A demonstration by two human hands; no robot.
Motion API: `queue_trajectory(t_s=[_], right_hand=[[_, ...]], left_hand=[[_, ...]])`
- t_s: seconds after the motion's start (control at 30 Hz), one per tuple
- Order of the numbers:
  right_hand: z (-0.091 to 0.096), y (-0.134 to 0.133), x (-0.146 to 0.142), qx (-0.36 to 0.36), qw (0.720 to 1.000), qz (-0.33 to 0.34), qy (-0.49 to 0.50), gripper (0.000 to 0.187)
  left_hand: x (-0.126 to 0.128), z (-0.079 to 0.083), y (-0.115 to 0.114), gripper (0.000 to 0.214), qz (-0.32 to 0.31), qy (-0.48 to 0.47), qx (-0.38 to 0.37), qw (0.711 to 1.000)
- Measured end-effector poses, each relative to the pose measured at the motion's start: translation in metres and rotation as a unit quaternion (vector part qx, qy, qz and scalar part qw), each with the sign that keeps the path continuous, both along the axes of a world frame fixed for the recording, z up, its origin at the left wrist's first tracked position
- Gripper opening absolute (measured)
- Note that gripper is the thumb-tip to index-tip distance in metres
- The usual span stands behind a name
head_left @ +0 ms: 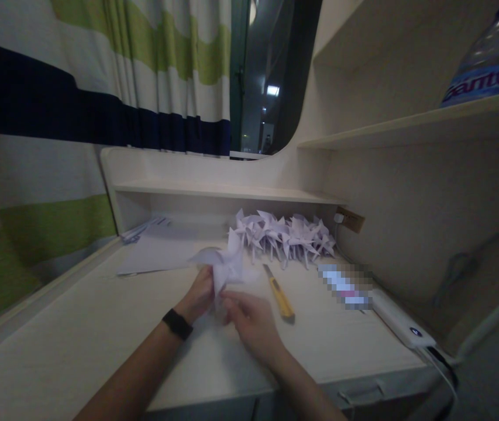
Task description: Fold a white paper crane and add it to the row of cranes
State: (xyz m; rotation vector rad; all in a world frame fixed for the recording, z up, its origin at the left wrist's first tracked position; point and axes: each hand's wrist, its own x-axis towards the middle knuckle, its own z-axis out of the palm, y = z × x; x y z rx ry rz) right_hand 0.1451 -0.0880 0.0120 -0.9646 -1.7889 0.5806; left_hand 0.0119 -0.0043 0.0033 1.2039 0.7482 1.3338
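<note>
A white paper pinwheel (230, 266) is held up over the middle of the desk, its blades slightly blurred. My left hand (199, 295), with a dark band on the wrist, is closed on it from behind on the left; the blades hide some fingertips. My right hand (251, 318) has its fingers bent and pinched at the pinwheel's lower end, where motion blurs the detail. Just right of the hands lies a yellow utility knife (281, 297) on the desk. Behind it stands a cluster of finished-looking white paper pinwheels (282, 234).
White paper sheets (157, 248) lie at the back left under the low shelf (223, 190). To the right are a phone (343, 286), partly pixelated, and a white power strip or power bank (401, 318) with cables. A water bottle (488, 55) stands on the upper shelf.
</note>
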Motion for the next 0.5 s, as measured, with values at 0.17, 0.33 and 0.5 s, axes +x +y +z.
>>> queue_trajectory(t_s=[0.17,0.33,0.5], right_hand=[[-0.001,0.028,0.019,0.187,0.963,-0.167,-0.102,0.018],[0.004,0.048,0.028,0.228,0.921,-0.181,-0.258,0.014],[0.001,0.057,0.033,0.260,0.895,-0.183,-0.312,0.016]], left_hand=[[0.003,-0.006,0.001,0.013,-0.018,0.042,0.024,0.999],[0.003,-0.012,0.006,0.015,-0.023,0.042,0.022,0.999],[0.003,-0.012,0.010,0.019,-0.043,0.041,0.028,0.998]])
